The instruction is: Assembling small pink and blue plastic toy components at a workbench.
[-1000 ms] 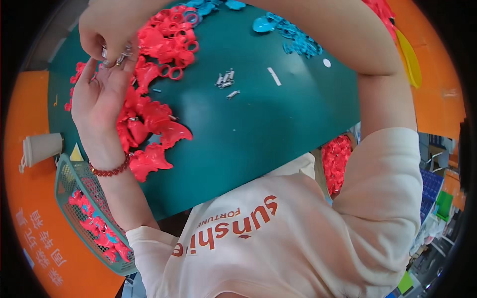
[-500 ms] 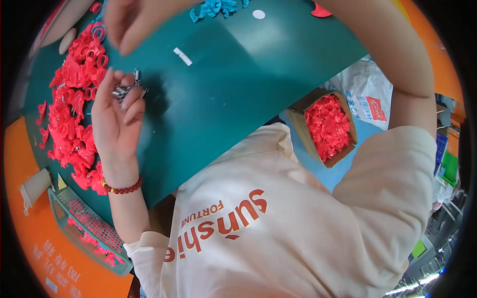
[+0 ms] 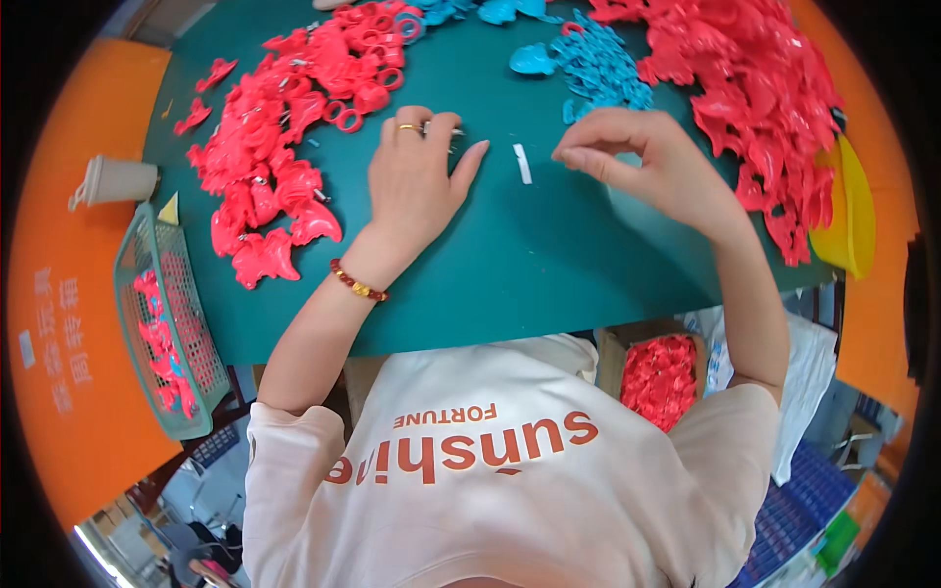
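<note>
On green table [image 3: 549, 265], left hand [image 3: 417, 181] flat, right hand [image 3: 642, 162] pinching

head cam | looks steeply down, close | green table [image 3: 549, 265] ahead | fisheye rim

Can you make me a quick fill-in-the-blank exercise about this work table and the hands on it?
1. The table mat is dark ____.
2. The left hand wears a beaded bracelet on its ____.
3. The plastic pieces beyond the right hand are ____.

Missing words: green; wrist; blue
</note>
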Demonstrator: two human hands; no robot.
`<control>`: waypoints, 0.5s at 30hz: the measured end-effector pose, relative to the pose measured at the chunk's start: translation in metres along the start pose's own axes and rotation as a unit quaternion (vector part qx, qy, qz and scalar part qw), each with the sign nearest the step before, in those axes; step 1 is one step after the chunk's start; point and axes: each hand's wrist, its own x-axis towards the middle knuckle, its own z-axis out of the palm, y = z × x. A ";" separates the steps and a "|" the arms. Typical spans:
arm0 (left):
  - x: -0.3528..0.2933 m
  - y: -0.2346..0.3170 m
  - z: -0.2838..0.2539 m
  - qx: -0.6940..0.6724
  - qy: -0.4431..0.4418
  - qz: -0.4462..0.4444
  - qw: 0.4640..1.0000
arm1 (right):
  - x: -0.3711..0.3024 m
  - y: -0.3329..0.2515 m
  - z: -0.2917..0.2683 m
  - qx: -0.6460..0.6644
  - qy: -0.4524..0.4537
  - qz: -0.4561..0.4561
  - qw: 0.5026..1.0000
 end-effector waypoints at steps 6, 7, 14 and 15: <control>0.002 -0.006 0.005 0.027 0.038 0.033 0.998 | 0.040 0.013 0.028 -0.048 -0.006 -0.019 0.999; 0.003 -0.008 0.008 -0.006 0.025 0.009 1.000 | 0.048 0.022 0.039 -0.089 0.058 -0.065 0.992; -0.003 -0.011 0.009 -0.040 -0.016 -0.030 0.999 | 0.108 0.013 0.057 -0.090 0.096 -0.107 0.986; -0.004 -0.006 -0.002 -0.012 -0.006 -0.041 0.999 | 0.118 0.009 0.058 -0.105 0.095 -0.092 0.986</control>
